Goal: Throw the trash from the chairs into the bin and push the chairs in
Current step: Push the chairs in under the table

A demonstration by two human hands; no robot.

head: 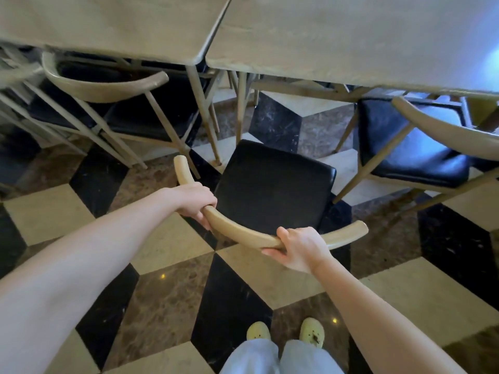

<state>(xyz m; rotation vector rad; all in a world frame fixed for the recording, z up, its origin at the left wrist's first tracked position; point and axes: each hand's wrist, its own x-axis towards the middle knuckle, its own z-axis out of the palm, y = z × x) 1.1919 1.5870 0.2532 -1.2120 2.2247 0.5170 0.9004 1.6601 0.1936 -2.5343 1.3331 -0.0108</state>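
Observation:
A chair with a black padded seat (275, 184) and a curved pale wooden backrest (240, 230) stands on the floor in front of me, pulled out from the tables. My left hand (195, 202) grips the left part of the backrest. My right hand (299, 248) grips its right part. The seat is bare; I see no trash on it. No bin is in view.
Two light wooden tables (337, 41) stand side by side ahead, their edges meeting above the chair. A chair (108, 85) sits tucked under the left table, another chair (413, 147) partly out at the right. The floor is chequered tile. My yellow shoes (312, 332) stand below.

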